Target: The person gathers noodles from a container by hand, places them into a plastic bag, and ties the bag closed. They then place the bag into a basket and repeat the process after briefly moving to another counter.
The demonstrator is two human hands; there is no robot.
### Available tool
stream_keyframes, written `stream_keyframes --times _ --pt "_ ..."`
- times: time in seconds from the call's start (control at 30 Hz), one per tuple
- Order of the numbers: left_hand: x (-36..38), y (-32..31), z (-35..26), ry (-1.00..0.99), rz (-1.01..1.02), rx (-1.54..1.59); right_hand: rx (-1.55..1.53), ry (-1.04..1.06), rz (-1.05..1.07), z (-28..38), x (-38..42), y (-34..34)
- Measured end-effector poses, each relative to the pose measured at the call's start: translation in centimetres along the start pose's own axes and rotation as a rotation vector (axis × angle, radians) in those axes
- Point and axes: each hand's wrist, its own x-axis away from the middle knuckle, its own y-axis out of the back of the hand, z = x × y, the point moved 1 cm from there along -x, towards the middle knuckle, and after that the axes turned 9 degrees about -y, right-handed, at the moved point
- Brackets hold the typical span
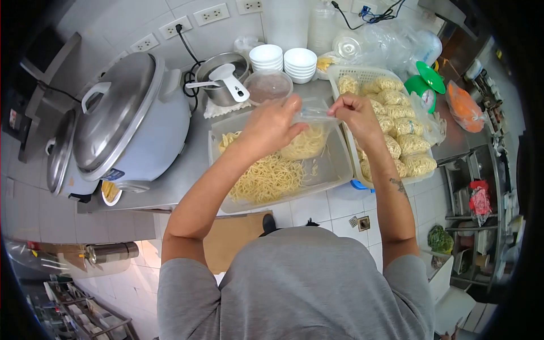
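Observation:
A clear plastic bag of noodles [306,143] hangs over a translucent bin [334,161]. My left hand [273,123] grips the bag's upper part, its thumb pointing right. My right hand [356,113] is closed in a pinch on the other end of the bag's stretched plastic mouth. Loose yellow noodles [269,180] lie heaped in the bin beneath my left forearm. Just right of the bin, a cream basket [364,173] holds several filled noodle bags [412,144].
Large rice cookers [133,122] stand at the left. Behind the bin are a metal pot [212,93] with a white scoop [232,85], a lidded tub [269,86] and stacked white bowls [300,63]. A green scale [421,88] and an orange bag [464,107] sit at the right.

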Motion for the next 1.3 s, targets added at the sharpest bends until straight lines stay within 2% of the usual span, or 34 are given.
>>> stream_keyframes --times 0.03,0.13,0.23,0.3,0.37,0.43,0.53,0.63,0.73,0.77,0.87,0.93,0.97,1.03,1.1,1.2,1.23,1.3 --pt "0.2 -0.9 0.3 -0.037 0.003 -0.025 0.007 0.060 -0.013 -0.3 0.1 -0.1" --pt "0.9 -2.8 1.4 -0.102 0.102 -0.074 -0.288 -0.121 0.191 -2.3 0.1 -1.1" --pt "0.7 -2.6 1.6 -0.119 0.123 -0.047 -0.493 -0.026 0.131 -0.4 2.5 -3.2" --pt "0.7 -2.7 1.6 -0.125 0.100 -0.017 -0.185 0.109 0.096 -2.5 2.8 -5.2" --pt "1.1 -3.4 2.3 -0.138 0.082 -0.004 0.074 0.112 0.079 -5.4 2.5 -6.6" --pt "1.9 -4.6 2.6 -0.165 0.073 0.045 0.287 -0.016 0.083 -7.1 2.2 -7.4" --pt "1.9 -4.8 2.0 -0.141 0.049 0.122 0.440 0.011 -0.030 -7.7 2.0 -7.9" --pt "0.9 -4.5 1.4 -0.063 -0.019 0.284 0.473 0.428 -0.250 -6.3 1.4 -7.7" --pt "-0.1 -3.6 1.3 -0.022 -0.055 0.307 0.316 0.066 -0.071 -5.4 0.5 -7.5" --pt "-0.5 -3.1 1.3 -0.021 -0.057 0.284 0.293 0.066 -0.162 -4.9 0.3 -7.7" --pt "-0.3 -0.1 -0.3 0.083 -0.201 0.554 0.142 0.070 -0.447 -3.2 -0.1 -8.4" --pt "1.2 1.9 -0.9 -0.040 -0.353 0.339 -0.059 0.102 -0.639 -1.4 -0.6 -8.0" --pt "1.9 2.4 -1.4 -0.099 -0.434 0.231 -0.341 0.021 -0.615 -0.2 -0.5 -7.9" --pt "4.1 0.9 -2.2 -0.001 -0.452 0.274 -0.900 -0.143 -0.529 2.9 0.4 -7.8" --pt "4.6 -0.8 -3.7 0.068 -0.423 0.225 -0.886 -0.142 -0.455 5.4 2.3 -7.9" --pt "3.8 -2.7 -5.7 0.180 -0.651 0.575 -0.905 -0.168 -0.304 4.3 3.3 -8.3" --pt "3.5 -2.1 -6.4 0.237 -0.577 0.518 -0.916 -0.178 -0.251 3.7 3.4 -8.0" --pt "2.6 -2.5 -6.9 0.322 -0.446 0.784 -0.873 -0.229 -0.277 3.0 4.1 -6.2"
